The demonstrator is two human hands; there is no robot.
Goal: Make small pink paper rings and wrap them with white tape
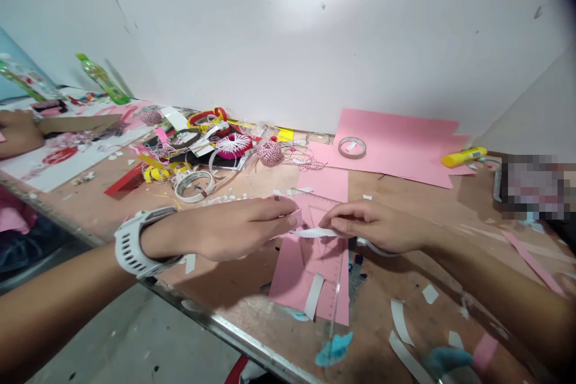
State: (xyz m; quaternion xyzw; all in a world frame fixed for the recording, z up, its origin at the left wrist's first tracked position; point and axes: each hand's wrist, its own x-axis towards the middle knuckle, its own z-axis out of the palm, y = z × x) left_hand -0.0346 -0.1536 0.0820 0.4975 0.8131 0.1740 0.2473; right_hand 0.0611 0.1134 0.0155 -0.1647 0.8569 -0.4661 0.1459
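Note:
A narrow white strip (316,233) stretches between my two hands above the pink paper. My left hand (234,225), with a white watch on the wrist, pinches its left end. The fingers of my right hand (382,223) are closed on the right end. Beneath them a clear plastic set square (330,270) lies over a long piece of pink paper (288,276). Another short white strip (314,297) rests on the set square near the table's front edge. Whether the held strip is tape or paper I cannot tell.
Tape rolls (194,186), a ball of red-and-white string (270,152) and craft scraps crowd the back left. Behind the right hand are pink sheets (396,144), a tape ring (351,147) and a yellow tube (463,156). Another person's arm (20,132) is at far left.

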